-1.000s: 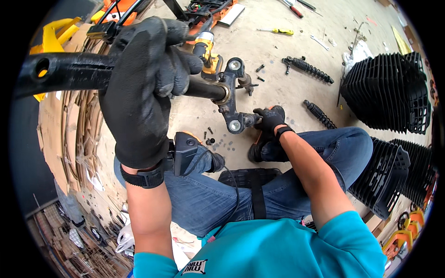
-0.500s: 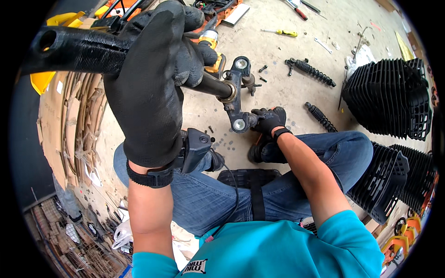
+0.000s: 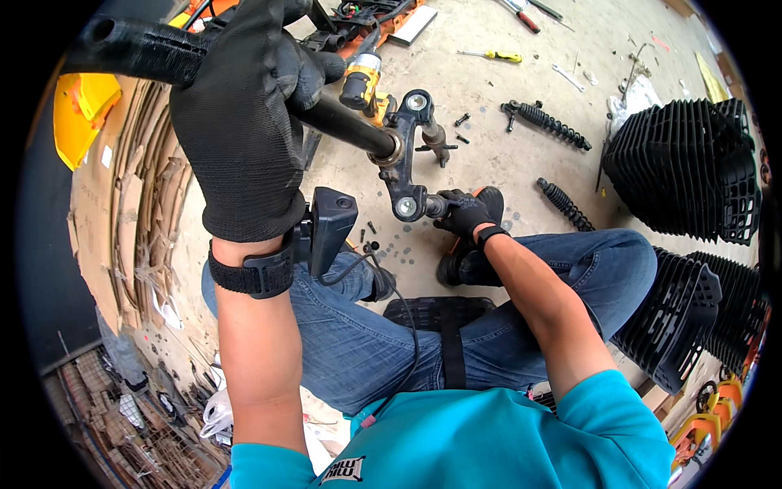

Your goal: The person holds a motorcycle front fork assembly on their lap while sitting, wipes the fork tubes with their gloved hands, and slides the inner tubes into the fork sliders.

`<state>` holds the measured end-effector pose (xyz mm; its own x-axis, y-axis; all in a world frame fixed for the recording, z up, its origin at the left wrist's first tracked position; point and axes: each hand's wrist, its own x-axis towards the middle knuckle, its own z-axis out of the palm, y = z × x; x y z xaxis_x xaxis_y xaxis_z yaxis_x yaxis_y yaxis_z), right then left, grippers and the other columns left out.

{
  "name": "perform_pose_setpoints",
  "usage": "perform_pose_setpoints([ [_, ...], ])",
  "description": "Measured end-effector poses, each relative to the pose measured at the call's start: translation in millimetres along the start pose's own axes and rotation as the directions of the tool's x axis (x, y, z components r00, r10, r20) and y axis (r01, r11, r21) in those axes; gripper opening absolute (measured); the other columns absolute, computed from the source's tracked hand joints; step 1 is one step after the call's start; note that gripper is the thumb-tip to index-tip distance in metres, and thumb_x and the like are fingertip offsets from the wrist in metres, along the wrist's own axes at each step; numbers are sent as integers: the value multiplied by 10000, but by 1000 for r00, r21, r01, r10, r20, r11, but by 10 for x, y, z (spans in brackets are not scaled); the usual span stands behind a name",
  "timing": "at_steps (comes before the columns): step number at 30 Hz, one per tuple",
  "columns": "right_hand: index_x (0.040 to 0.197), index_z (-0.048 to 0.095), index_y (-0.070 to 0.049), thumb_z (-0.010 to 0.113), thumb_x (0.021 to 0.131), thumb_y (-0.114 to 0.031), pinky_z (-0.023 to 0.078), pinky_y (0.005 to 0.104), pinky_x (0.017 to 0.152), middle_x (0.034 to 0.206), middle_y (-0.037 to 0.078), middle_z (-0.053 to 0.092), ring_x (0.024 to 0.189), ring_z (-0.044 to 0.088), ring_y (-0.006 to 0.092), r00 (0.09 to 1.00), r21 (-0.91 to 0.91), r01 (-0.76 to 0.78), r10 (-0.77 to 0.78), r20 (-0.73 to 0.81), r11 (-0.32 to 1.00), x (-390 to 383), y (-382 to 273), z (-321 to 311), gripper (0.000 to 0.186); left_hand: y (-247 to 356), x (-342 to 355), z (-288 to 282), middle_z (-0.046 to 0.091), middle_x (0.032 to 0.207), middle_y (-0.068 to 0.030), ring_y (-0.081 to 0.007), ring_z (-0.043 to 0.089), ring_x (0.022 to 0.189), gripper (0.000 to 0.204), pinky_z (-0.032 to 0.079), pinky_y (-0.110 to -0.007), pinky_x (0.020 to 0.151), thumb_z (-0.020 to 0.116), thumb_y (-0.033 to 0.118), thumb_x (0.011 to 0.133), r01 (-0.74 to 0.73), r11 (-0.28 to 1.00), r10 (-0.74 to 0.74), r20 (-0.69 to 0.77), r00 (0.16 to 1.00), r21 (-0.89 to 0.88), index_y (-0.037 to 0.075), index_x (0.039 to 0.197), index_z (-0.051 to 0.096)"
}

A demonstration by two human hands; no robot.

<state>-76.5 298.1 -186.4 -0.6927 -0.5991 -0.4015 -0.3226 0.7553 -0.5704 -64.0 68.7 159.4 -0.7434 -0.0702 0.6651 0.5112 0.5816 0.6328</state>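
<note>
A front fork with a black crown [image 3: 394,175] hangs tilted before me, its dark steering tube [image 3: 346,126] running up to the left. My left hand [image 3: 236,147], in a black glove, is wrapped round the upper part of this assembly. Past that hand sticks out a thick black tube [image 3: 147,50] with a hole near its end; where it joins is hidden. Farther down, my gloved right hand [image 3: 466,216] is closed round one fork leg [image 3: 437,205] just below the crown. The other fork leg [image 3: 436,140] is untouched by either hand.
A yellow-and-black power tool [image 3: 362,85] is behind the crown. Two shock absorbers [image 3: 547,125], a yellow screwdriver [image 3: 493,56], a wrench [image 3: 568,79] and small bolts [image 3: 463,120] lie on the floor. Black baskets [image 3: 680,171] stand right, flattened cardboard [image 3: 122,220] left.
The fork's crown and steering tube have shifted slightly left and up, together with my left hand. My right hand has moved slightly left and stays round the leg.
</note>
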Motion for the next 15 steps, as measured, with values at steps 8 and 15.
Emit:
perform_pose_setpoints([
  [8, 1185, 570, -176, 757, 691, -371, 465, 421, 921, 1115, 145, 608, 1069, 576, 340, 999, 32, 54, -54, 5, 998, 51, 71, 75, 564, 169, 6, 13, 350, 603, 35, -81, 420, 555, 347, 502, -299, 681, 435, 271, 992, 331, 752, -399, 6, 917, -570, -19, 1080, 602],
  [15, 1235, 559, -138, 763, 693, -383, 444, 417, 944, 1178, 154, 597, 1097, 557, 350, 998, 72, 56, -58, 34, 996, 50, 9, 64, 628, 171, 43, 5, 428, 649, 10, -125, 478, 622, 380, 486, -316, 757, 446, 294, 995, 308, 793, -351, 19, 936, -526, -42, 1120, 572],
])
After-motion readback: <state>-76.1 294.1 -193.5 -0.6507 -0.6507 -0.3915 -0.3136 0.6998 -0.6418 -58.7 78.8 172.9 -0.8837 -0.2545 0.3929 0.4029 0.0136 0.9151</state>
